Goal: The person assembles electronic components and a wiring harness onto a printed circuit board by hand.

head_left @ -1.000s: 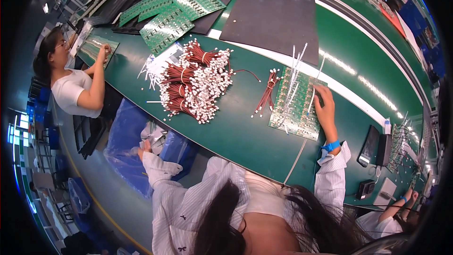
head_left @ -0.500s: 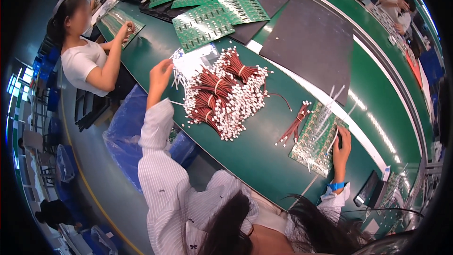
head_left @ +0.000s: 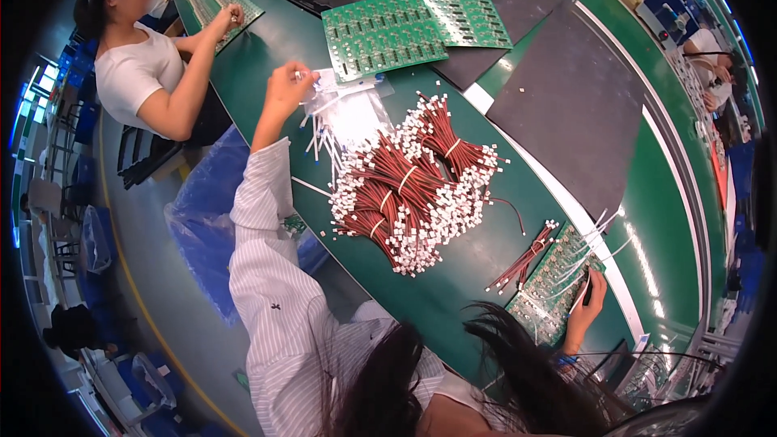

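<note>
Green workbench (head_left: 461,291), big heap of red-and-black wire harnesses (head_left: 380,166) mid-table.
Circuit board panel (head_left: 550,287) lies to the right, right hand (head_left: 587,307) curled at its edge (gripping? can't tell); left hand (head_left: 285,95) has bunched fingertips, contents unclear, near thin white strips (head_left: 330,154).

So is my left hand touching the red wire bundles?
No, your left hand is near the clear plastic bag, apart from the red wire bundles.
</note>
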`<action>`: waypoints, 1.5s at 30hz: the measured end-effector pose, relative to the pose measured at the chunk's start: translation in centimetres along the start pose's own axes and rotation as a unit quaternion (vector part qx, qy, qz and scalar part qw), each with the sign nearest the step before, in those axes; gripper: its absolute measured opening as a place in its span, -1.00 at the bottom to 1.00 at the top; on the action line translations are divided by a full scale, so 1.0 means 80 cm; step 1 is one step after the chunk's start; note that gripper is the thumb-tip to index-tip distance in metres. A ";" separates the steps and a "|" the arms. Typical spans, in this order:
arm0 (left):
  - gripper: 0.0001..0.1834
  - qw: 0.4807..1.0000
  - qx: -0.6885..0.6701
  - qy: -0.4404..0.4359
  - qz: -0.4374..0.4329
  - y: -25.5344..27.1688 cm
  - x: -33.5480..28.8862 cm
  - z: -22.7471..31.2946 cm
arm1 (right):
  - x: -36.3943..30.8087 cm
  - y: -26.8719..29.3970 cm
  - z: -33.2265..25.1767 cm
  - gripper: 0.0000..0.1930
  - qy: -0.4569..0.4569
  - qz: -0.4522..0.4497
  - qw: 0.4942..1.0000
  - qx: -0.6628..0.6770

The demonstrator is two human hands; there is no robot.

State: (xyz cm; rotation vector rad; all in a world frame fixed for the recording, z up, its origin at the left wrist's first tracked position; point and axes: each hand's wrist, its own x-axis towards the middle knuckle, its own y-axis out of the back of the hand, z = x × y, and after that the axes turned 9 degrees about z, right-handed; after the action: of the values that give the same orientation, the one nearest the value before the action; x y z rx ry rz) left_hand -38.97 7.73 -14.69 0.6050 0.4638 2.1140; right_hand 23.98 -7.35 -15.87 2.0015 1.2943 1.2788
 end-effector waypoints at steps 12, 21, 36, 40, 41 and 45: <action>-0.77 0.977 -0.182 0.107 0.024 0.040 -0.069 0.048 | 0.002 0.001 -0.004 -0.75 0.013 -0.005 1.000 -0.016; -0.71 0.985 0.023 0.008 -0.169 -0.007 -0.130 0.061 | 0.002 0.001 -0.007 -0.72 0.030 0.006 0.999 -0.015; -0.74 0.977 0.188 -0.098 0.016 -0.007 -0.058 -0.016 | 0.000 0.000 -0.006 -0.73 0.033 0.011 0.999 -0.016; -0.68 0.970 0.236 -0.054 -0.032 -0.008 -0.045 -0.015 | 0.000 0.000 -0.011 -0.73 0.033 0.014 0.999 -0.020; -0.68 0.970 0.236 -0.053 -0.033 -0.008 -0.041 -0.014 | 0.000 -0.001 -0.012 -0.73 0.033 0.013 0.999 -0.020; -0.75 0.974 0.214 -0.013 -0.074 -0.013 -0.015 -0.018 | 0.000 0.000 -0.009 -0.73 0.034 0.014 0.999 -0.028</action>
State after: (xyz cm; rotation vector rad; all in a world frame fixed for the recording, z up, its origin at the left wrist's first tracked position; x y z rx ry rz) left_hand -38.53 7.20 -16.72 0.8128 0.9337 1.8699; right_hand 23.33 -7.40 -15.52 1.9590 1.2510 1.3908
